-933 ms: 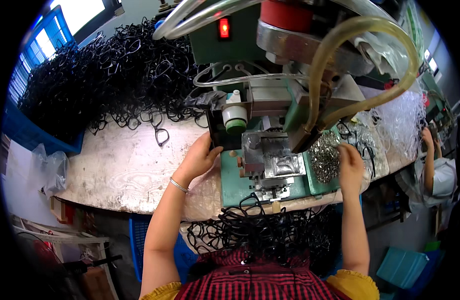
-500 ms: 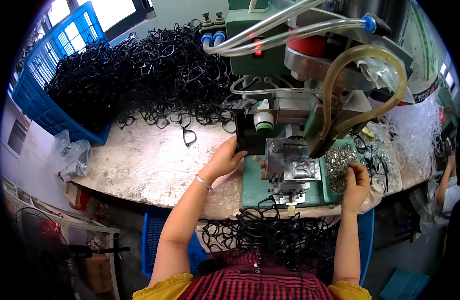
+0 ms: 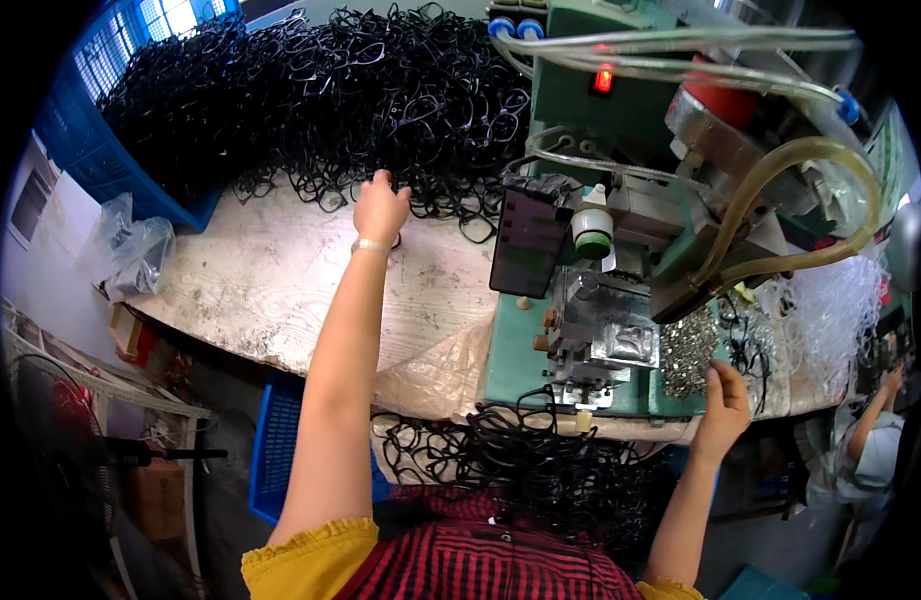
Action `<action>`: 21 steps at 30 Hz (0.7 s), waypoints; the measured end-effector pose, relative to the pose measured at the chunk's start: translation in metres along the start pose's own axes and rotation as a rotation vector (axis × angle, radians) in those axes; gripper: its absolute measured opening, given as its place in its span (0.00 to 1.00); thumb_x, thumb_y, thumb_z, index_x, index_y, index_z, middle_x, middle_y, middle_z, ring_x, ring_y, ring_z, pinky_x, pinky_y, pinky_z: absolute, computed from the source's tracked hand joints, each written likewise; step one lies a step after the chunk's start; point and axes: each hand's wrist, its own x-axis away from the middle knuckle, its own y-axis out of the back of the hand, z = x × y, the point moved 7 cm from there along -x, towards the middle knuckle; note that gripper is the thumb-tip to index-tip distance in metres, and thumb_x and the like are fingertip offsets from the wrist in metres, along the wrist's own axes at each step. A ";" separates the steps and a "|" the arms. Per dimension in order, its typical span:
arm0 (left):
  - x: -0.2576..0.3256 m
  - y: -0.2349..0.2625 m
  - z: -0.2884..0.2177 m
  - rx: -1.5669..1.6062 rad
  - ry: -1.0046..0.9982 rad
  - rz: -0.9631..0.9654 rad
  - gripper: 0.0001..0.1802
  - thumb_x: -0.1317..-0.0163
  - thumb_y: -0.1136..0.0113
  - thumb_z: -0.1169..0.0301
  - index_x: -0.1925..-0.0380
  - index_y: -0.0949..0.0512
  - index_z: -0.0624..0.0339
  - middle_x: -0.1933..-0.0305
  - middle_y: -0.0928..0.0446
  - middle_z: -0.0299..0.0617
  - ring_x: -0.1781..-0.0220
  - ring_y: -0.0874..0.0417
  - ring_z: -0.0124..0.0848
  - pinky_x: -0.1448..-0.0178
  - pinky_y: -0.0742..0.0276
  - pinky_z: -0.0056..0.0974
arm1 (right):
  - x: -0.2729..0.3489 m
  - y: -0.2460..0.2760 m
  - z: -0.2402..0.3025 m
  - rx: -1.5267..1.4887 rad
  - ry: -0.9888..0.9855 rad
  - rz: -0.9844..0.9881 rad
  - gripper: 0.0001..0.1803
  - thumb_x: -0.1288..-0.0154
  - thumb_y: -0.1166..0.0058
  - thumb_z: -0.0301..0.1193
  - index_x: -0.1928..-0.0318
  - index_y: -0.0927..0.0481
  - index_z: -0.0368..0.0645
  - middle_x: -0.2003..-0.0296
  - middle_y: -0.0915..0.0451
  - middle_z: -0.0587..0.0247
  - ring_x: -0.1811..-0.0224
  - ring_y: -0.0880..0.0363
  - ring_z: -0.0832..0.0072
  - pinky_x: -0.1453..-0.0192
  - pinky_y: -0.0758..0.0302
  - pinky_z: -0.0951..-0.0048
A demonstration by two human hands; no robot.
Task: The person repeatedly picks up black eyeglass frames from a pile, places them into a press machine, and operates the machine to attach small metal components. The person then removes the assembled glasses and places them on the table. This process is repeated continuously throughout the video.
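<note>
The left hand (image 3: pixel 381 208) reaches far to the heap of black frames (image 3: pixel 321 100) on the surface (image 3: pixel 271 280), fingers closing on one, while the right hand (image 3: pixel 723 398) rests with fingers together at the small metal parts (image 3: pixel 687 350), close to the machine (image 3: pixel 601 330).

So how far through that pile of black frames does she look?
Done: a tangle of black frames lies below the machine. In hand: the left hand reaches into the big heap of frames; the right hand touches small metal parts. Left: most of that heap.
</note>
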 end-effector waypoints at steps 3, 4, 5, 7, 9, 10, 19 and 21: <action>0.003 -0.022 0.018 -0.142 0.155 0.142 0.24 0.36 0.40 0.53 0.50 0.21 0.60 0.47 0.22 0.61 0.47 0.20 0.56 0.46 0.22 0.50 | -0.016 -0.021 -0.009 0.057 -0.024 0.041 0.11 0.30 0.44 0.26 0.50 0.19 0.35 0.57 0.17 0.63 0.53 0.21 0.77 0.46 0.26 0.74; 0.006 -0.031 0.023 -0.221 0.093 0.243 0.24 0.36 0.43 0.49 0.54 0.21 0.60 0.48 0.23 0.60 0.49 0.19 0.56 0.47 0.22 0.50 | -0.014 -0.020 -0.007 0.076 -0.019 0.029 0.11 0.31 0.44 0.26 0.50 0.19 0.35 0.57 0.17 0.63 0.53 0.21 0.77 0.46 0.26 0.74; 0.016 -0.032 0.020 -0.198 0.028 0.259 0.23 0.36 0.42 0.51 0.55 0.21 0.61 0.48 0.24 0.60 0.51 0.19 0.56 0.48 0.22 0.50 | -0.009 -0.019 -0.012 0.093 -0.028 0.012 0.11 0.31 0.44 0.26 0.50 0.19 0.35 0.56 0.17 0.63 0.53 0.21 0.78 0.46 0.26 0.74; 0.052 -0.028 0.030 -0.168 -0.088 0.302 0.22 0.36 0.40 0.54 0.57 0.22 0.63 0.49 0.27 0.59 0.54 0.19 0.58 0.50 0.21 0.52 | 0.006 -0.011 0.000 0.146 0.037 -0.057 0.09 0.33 0.42 0.24 0.54 0.17 0.35 0.60 0.18 0.65 0.59 0.22 0.80 0.52 0.26 0.77; 0.083 0.002 0.022 -0.083 -0.157 0.291 0.18 0.37 0.38 0.58 0.60 0.24 0.63 0.53 0.27 0.58 0.58 0.20 0.57 0.53 0.22 0.52 | 0.027 0.018 -0.005 0.306 0.065 -0.091 0.09 0.34 0.43 0.23 0.55 0.17 0.34 0.61 0.18 0.65 0.60 0.23 0.80 0.53 0.27 0.76; 0.096 0.017 0.016 -0.031 -0.197 0.285 0.16 0.38 0.37 0.61 0.62 0.25 0.64 0.55 0.28 0.57 0.60 0.20 0.57 0.54 0.22 0.52 | 0.037 0.027 -0.001 0.241 0.041 -0.139 0.08 0.34 0.43 0.22 0.56 0.17 0.34 0.62 0.19 0.65 0.61 0.23 0.79 0.54 0.27 0.75; 0.237 0.173 -0.180 0.696 -1.161 0.045 0.10 0.42 0.38 0.74 0.60 0.17 0.53 0.54 0.16 0.40 0.62 0.19 0.33 0.48 0.21 0.43 | -0.012 -0.024 0.053 0.235 0.272 -0.069 0.08 0.39 0.41 0.21 0.58 0.16 0.36 0.63 0.16 0.58 0.57 0.18 0.68 0.48 0.26 0.70; 0.272 0.162 -0.223 0.763 -1.406 0.247 0.13 0.45 0.37 0.72 0.58 0.16 0.50 0.52 0.17 0.36 0.66 0.23 0.33 0.42 0.21 0.47 | -0.025 -0.035 0.041 0.178 0.184 -0.108 0.09 0.38 0.42 0.22 0.57 0.16 0.37 0.61 0.15 0.59 0.58 0.17 0.71 0.49 0.25 0.73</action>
